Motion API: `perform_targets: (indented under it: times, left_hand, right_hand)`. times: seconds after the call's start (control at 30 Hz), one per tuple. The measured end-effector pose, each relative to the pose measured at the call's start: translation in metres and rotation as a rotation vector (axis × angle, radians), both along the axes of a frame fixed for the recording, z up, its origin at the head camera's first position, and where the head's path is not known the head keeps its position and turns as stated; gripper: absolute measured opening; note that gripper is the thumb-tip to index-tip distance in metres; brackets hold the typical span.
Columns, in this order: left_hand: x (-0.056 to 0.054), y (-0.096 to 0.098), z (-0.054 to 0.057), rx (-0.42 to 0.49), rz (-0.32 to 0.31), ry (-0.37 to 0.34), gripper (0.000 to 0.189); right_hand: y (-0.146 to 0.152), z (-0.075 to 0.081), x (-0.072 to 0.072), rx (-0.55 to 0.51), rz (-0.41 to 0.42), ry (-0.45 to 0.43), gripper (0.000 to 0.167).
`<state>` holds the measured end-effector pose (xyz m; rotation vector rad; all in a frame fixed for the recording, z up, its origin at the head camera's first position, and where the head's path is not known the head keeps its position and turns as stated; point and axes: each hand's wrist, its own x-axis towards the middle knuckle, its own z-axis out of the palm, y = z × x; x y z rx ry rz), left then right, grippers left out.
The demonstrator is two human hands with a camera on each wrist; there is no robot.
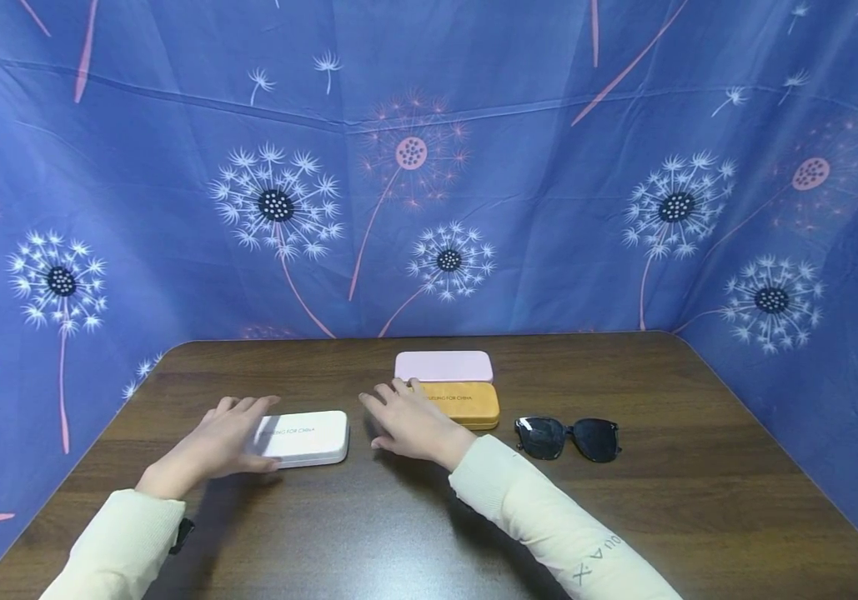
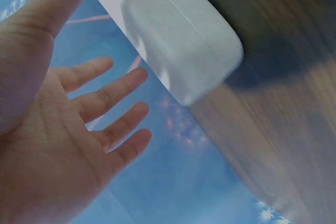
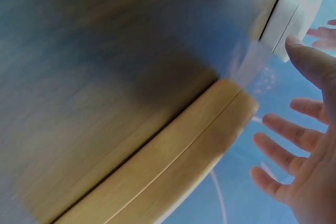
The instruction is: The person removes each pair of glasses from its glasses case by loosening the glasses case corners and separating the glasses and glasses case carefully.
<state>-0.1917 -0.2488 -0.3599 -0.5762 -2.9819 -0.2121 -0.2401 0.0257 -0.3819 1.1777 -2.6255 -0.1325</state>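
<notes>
A white glasses case (image 1: 307,439) with faint lettering lies on the table at centre left, its lid closed. My left hand (image 1: 220,439) is spread at the left end of this case, overlapping it in the head view. In the left wrist view the fingers (image 2: 113,95) are straight and spread beside the case (image 2: 173,35), holding nothing. My right hand (image 1: 413,421) reaches between the white case and a mustard-yellow glasses case (image 1: 466,404), fingers spread, covering the yellow case's left end in the head view. The right wrist view shows its palm (image 3: 320,182) with nothing held.
Behind the yellow case lies a pale pink glasses case (image 1: 444,365). Dark sunglasses (image 1: 568,438) rest unfolded to the right. A brown wooden table (image 1: 661,517) carries everything, and a blue dandelion-print cloth (image 1: 541,208) hangs behind and at both sides.
</notes>
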Motion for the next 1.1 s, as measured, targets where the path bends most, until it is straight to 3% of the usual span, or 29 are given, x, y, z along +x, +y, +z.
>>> perform_targets:
  times: [0.4,0.6,0.8,1.1]
  left_hand:
    - [0.0,0.037,-0.006,0.039,-0.132,0.101,0.077]
    - [-0.006,0.053,-0.013,0.041,-0.179,0.155,0.074]
    - [-0.013,0.068,-0.021,0.053,-0.177,0.19,0.075]
    - [-0.02,0.089,-0.029,0.076,-0.165,0.173,0.074]
  right_hand:
    - [0.053,0.0,-0.001,-0.063,-0.051,-0.01,0.06]
    - [0.075,-0.002,0.0,-0.078,-0.081,-0.017,0.062]
    - [0.095,-0.005,0.001,-0.081,-0.111,0.022,0.062]
    - [0.12,-0.007,0.0,-0.11,-0.173,0.041,0.062]
